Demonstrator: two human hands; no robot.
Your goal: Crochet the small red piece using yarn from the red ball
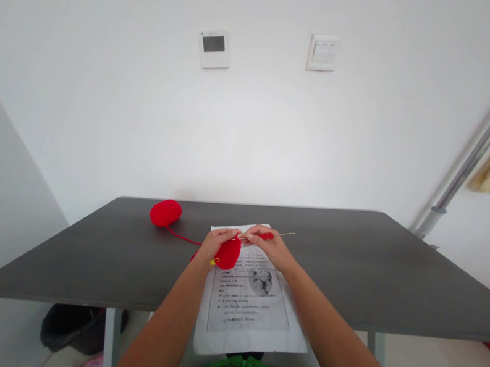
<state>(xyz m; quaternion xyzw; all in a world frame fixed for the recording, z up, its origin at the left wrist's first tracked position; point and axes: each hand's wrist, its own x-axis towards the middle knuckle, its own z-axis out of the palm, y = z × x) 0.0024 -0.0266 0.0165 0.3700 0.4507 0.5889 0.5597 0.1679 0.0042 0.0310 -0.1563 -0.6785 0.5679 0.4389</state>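
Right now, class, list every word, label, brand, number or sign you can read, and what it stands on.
No text is readable.
Printed sheet: lines of print, too small and blurred.
Wall panel: dark screen, nothing legible.
Wall switch: nothing legible.

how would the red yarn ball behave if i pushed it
The ball would probably roll or wobble, given its rounded shape on the flat table. Being wound yarn, it looks light and likely to squash a little. The strand leading toward the left hand might tug.
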